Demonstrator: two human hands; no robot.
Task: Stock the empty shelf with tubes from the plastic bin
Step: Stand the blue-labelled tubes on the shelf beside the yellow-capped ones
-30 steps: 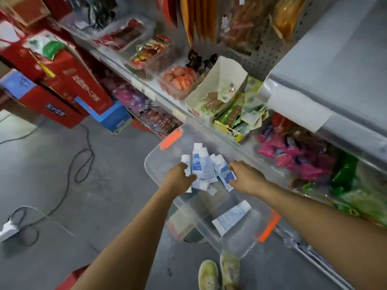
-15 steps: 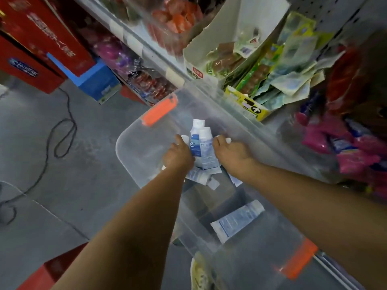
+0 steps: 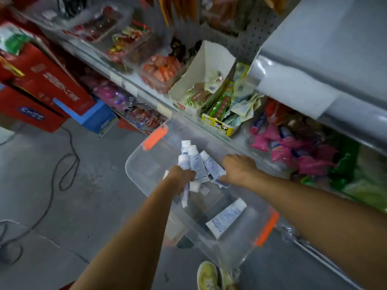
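Note:
A clear plastic bin [image 3: 144, 164] with orange latches sits low in front of the shelving. My left hand [image 3: 181, 176] is inside it and grips a bunch of white tubes with blue print [image 3: 195, 162], their caps pointing up and away. My right hand [image 3: 237, 167] is close beside the bunch, palm down; its fingers curl round the lower end of one white tube [image 3: 211, 164]. One more white tube [image 3: 227, 218] lies loose on the bin floor near me. The empty grey shelf [image 3: 326, 59] is at the upper right.
Shelves ahead hold trays of snacks [image 3: 161, 71], an open carton [image 3: 206, 80] and pink packets [image 3: 293, 147]. Red boxes [image 3: 48, 84] and a blue box [image 3: 98, 118] stand at left. A black cable [image 3: 67, 166] loops across the grey floor. My yellow shoe [image 3: 207, 276] is under the bin.
The view has pulled back up from the bin. My left hand holds the bunch higher, with three caps fanned out. My right hand has shifted to the right of the bunch.

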